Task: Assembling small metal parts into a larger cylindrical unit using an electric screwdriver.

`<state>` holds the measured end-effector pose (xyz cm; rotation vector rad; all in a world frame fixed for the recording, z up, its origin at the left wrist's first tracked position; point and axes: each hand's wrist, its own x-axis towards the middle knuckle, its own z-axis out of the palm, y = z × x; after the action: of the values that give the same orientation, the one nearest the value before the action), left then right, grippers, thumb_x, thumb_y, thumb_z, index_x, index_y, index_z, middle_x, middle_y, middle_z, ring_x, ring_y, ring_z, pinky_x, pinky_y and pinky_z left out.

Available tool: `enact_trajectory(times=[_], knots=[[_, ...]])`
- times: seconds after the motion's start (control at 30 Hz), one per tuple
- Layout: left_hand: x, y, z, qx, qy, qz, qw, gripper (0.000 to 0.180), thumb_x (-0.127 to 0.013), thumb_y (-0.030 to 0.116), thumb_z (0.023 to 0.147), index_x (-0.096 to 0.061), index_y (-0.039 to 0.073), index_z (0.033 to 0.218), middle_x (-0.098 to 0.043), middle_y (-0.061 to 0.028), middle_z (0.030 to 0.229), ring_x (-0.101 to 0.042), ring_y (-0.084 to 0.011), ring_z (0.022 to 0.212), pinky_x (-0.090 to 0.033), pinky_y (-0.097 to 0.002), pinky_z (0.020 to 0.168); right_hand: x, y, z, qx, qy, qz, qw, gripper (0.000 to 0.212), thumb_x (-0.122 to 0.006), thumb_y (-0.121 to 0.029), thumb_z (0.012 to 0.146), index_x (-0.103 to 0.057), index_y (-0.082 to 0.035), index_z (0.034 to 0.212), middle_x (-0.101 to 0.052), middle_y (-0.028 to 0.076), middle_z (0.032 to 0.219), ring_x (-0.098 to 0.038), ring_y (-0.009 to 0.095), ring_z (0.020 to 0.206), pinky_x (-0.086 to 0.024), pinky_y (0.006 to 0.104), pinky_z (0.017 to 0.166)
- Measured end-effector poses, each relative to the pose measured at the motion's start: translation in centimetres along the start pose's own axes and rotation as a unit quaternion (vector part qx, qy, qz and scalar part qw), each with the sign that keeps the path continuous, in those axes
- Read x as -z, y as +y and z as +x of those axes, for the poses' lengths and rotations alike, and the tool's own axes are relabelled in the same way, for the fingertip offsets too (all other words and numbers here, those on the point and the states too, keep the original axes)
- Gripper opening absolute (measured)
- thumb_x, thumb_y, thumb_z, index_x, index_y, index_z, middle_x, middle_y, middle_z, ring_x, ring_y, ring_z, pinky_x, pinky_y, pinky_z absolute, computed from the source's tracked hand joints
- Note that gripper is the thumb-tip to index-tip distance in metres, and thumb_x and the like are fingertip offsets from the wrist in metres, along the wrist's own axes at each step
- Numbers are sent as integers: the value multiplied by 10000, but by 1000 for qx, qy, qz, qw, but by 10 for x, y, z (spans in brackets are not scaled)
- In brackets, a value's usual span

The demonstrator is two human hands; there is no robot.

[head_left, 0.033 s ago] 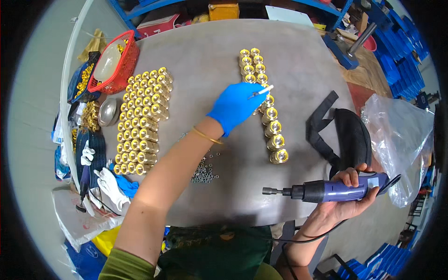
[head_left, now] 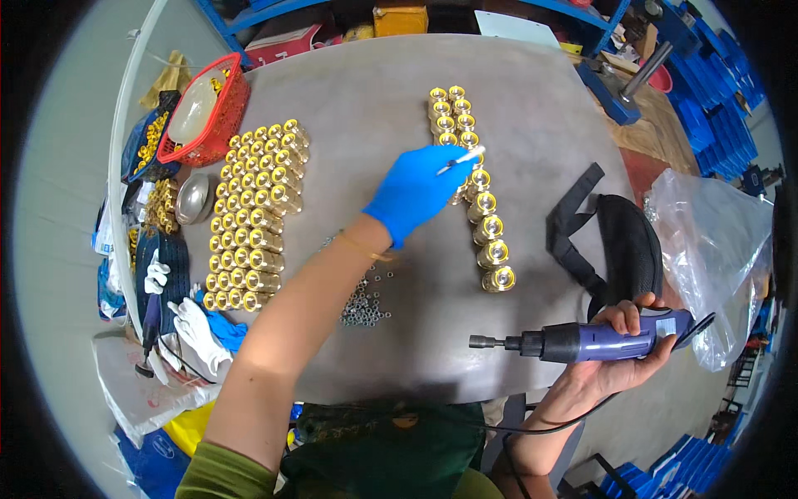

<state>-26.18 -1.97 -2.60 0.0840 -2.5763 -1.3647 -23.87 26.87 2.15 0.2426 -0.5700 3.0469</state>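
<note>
My left hand (head_left: 418, 190), in a blue glove, is closed on a slim white-tipped stick (head_left: 462, 160); its exact kind is unclear. That hand hovers over the middle of a double row of brass cylindrical fittings (head_left: 485, 205) with yellow rims, hiding some of them. My bare right hand (head_left: 625, 353) grips a purple electric screwdriver (head_left: 605, 342) at the table's right front. Its dark socket bit points left, and a black cable hangs from it. Small metal nuts (head_left: 364, 309) lie scattered beside my left forearm.
A block of similar brass fittings (head_left: 251, 218) stands on the left of the grey table (head_left: 366, 91). Beyond it are a red basket (head_left: 229, 125) and a metal bowl (head_left: 195, 198). White gloves (head_left: 198, 334) lie at the left edge. A black strapped pouch (head_left: 629, 245) and clear plastic bag (head_left: 706, 241) are right.
My left hand has shifted very slightly left, and the stick in it has tilted a little. The right hand with the electric screwdriver is almost still.
</note>
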Motion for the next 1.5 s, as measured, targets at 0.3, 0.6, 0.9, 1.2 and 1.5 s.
enact_trajectory(times=[0.3, 0.6, 0.9, 1.2, 1.5], knots=[[22, -14, -132, 81, 46, 61, 994, 133, -648, 156, 737, -664, 89, 851, -586, -90, 712, -566, -207, 686, -455, -317, 621, 1, 12, -1, -14, 52, -12, 998, 413, -585, -307, 808, -424, -33, 1071, -509, 112, 991, -448, 124, 631, -404, 229, 555], [14, -37, -153, 13, 53, 215, 975, 116, -693, 179, 616, -658, 141, 720, -568, -107, 745, -534, -307, 703, -419, -409, 627, -3, 17, -6, -32, 33, -15, 999, 417, -582, -287, 810, -420, -4, 1070, -507, 129, 988, -470, 136, 647, -425, 240, 580], [18, -32, -149, 54, 37, 223, 973, 186, -689, 172, 622, -642, 115, 793, -595, -135, 833, -559, -325, 805, -444, -387, 744, -4, 22, -7, -62, 16, 12, 998, 425, -594, -263, 801, -421, 24, 1063, -509, 150, 975, -495, 147, 674, -447, 248, 603], [-26, 40, -192, 196, -41, -660, 724, 175, -546, 63, 842, -562, 14, 1009, -565, -91, 991, -558, -181, 889, -450, -317, 834, -11, 39, -10, -46, 66, 36, 996, 431, -567, -337, 807, -428, 11, 1020, -515, 157, 950, -474, 119, 644, -424, 210, 569], [-45, 54, -192, 245, -100, -803, 534, 207, -518, 36, 849, -484, 67, 1052, -531, -102, 1046, -548, -197, 904, -482, -311, 784, 4, 35, -11, -97, 112, 126, 981, 420, -585, -335, 790, -432, 15, 967, -506, 130, 863, -460, 115, 609, -423, 209, 551]])
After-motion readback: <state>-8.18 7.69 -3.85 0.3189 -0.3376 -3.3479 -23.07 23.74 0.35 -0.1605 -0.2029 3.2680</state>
